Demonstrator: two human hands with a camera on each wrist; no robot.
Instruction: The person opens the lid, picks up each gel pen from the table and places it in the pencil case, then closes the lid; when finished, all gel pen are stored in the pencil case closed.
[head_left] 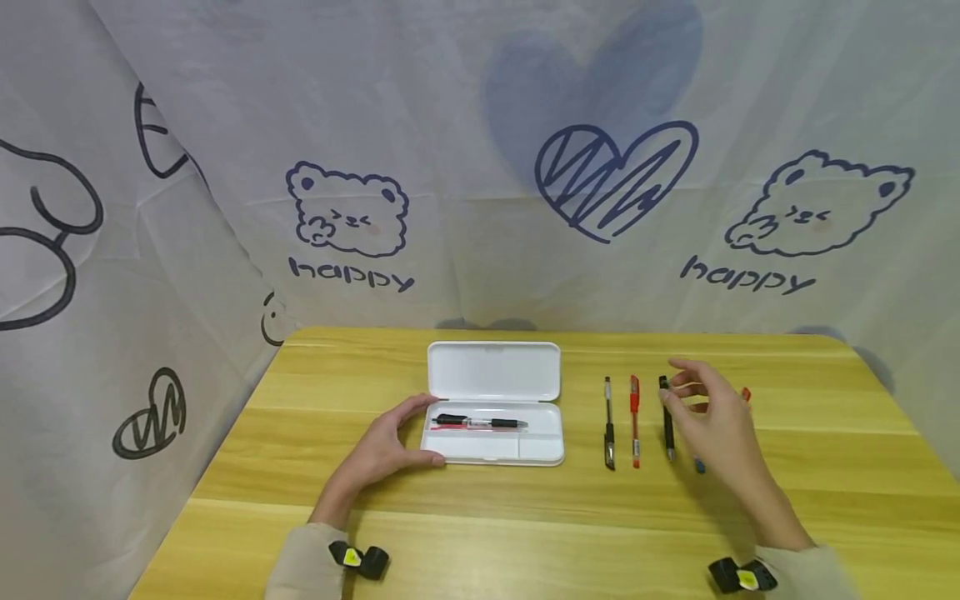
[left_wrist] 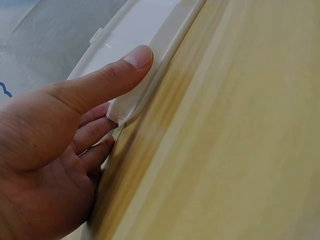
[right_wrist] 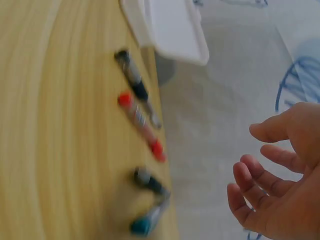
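1. The right hand [head_left: 716, 421] hung over the right half of the worktop [head_left: 525, 533], thumb and fingers parted, holding nothing.
2. The black pen [head_left: 669, 433] lay below and to the left of that hand, its long axis running roughly from the worktop's far edge toward the near edge, clip end farther away.
3. The left hand [head_left: 382, 446], well apart from this pen, gripped the left end of the open white case [head_left: 472, 448].

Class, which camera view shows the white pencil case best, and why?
The head view: the white pencil case shows open and almost whole. The left wrist view shows part, overlapped by the left hand; the right wrist view, only one blurred end.
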